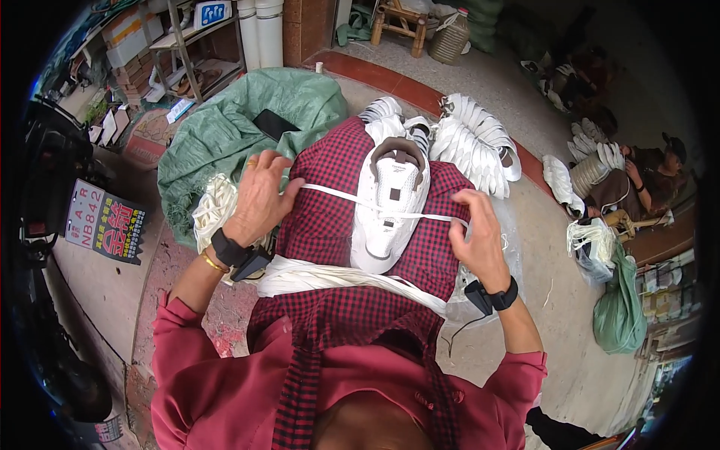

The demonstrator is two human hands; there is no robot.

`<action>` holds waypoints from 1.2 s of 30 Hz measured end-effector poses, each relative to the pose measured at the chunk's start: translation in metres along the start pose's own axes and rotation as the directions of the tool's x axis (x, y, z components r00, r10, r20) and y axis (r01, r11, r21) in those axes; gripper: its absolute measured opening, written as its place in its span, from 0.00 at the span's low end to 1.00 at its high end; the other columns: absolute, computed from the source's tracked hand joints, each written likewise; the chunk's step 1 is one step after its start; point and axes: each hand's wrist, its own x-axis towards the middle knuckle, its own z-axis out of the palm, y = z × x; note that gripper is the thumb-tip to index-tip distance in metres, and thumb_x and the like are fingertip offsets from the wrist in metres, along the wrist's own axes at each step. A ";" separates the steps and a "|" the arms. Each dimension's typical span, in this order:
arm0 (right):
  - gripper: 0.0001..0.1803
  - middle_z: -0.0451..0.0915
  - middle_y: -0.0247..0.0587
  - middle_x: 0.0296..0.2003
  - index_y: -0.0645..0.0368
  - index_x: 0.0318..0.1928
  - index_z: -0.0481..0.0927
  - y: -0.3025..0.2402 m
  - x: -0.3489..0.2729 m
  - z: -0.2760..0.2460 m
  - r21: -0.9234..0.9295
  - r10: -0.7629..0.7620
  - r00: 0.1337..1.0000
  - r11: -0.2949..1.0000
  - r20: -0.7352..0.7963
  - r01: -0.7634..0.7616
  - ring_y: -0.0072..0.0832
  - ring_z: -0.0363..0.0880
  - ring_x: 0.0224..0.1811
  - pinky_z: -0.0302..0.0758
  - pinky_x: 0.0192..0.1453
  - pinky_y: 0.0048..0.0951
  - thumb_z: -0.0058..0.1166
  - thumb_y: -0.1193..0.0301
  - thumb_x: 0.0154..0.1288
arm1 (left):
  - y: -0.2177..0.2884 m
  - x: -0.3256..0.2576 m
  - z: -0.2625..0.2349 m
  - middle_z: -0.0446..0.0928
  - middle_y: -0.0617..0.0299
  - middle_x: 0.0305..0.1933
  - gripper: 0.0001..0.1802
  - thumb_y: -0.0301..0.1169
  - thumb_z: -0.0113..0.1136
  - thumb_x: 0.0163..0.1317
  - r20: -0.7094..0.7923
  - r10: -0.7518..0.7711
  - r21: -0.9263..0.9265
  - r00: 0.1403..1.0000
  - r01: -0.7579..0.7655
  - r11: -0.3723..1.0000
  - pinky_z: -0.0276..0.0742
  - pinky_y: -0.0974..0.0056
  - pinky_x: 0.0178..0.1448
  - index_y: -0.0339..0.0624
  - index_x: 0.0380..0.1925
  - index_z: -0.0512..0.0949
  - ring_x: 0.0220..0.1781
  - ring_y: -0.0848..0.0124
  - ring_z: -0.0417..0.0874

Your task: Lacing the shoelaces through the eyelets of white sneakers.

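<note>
You're seated w/ a white shoe upper (390, 196) lying on your lap, on the red-and-black checked cloth (322, 225) that covers your knees. Your left hand (259, 196) is curled nearly closed, fingers pinching one end of a flat white lace (337, 196) at the upper's left side. Your right hand (478, 238) is also curled, fingertips closed on the other end near the upper's right edge. The lace runs taut across the upper btw both hands. A bundle of white laces (341, 279) lies across your lap just below the upper, touching the cloth.

Surface and room: floor is bare grey concrete (547, 300), w/ a red-painted strip (390, 82) running along it ahead of you. Just beyond your knees a stack of more white uppers (476, 146) fans out on the floor. To your left, a crumpled green tarp sack (240, 124) w/ a dark flat thing on it; another clump of white laces (214, 210) sits by your left wrist. Far left: metal shelving (195, 45) w/ boxes, a printed sign (105, 221) leaning near dark machinery. Top centre: a wooden stool (397, 22) and a plastic jug (450, 37). To the right, another person (637, 184) sits by their own pile of white uppers; a green bag (619, 307) lies near them.
</note>
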 end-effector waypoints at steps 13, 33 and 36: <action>0.14 0.68 0.56 0.43 0.67 0.48 0.72 -0.054 0.024 0.031 0.065 -0.078 0.907 0.996 0.414 0.057 0.53 0.79 0.43 0.77 0.44 0.48 0.54 0.80 0.62 | 0.074 0.030 0.044 0.74 0.54 0.32 0.18 0.32 0.74 0.53 0.022 0.282 -0.638 0.959 -0.204 0.743 0.76 0.58 0.32 0.35 0.33 0.73 0.31 0.61 0.78; 0.13 0.75 0.42 0.21 0.68 0.33 0.80 -0.012 0.018 0.021 0.014 0.103 0.914 0.993 0.392 -0.118 0.37 0.75 0.24 0.70 0.32 0.39 0.55 0.69 0.67 | 0.073 0.049 0.047 0.78 0.57 0.19 0.17 0.35 0.76 0.53 0.173 0.259 -0.713 0.950 -0.060 0.698 0.73 0.63 0.28 0.34 0.23 0.79 0.22 0.73 0.78; 0.08 0.77 0.51 0.33 0.67 0.40 0.79 -0.016 0.016 0.013 -0.081 0.135 0.952 0.990 0.273 -0.118 0.48 0.76 0.37 0.72 0.43 0.44 0.54 0.75 0.64 | 0.069 0.049 0.042 0.78 0.61 0.21 0.15 0.33 0.74 0.56 0.305 0.237 -0.721 0.922 0.061 0.690 0.72 0.66 0.28 0.33 0.24 0.80 0.23 0.79 0.75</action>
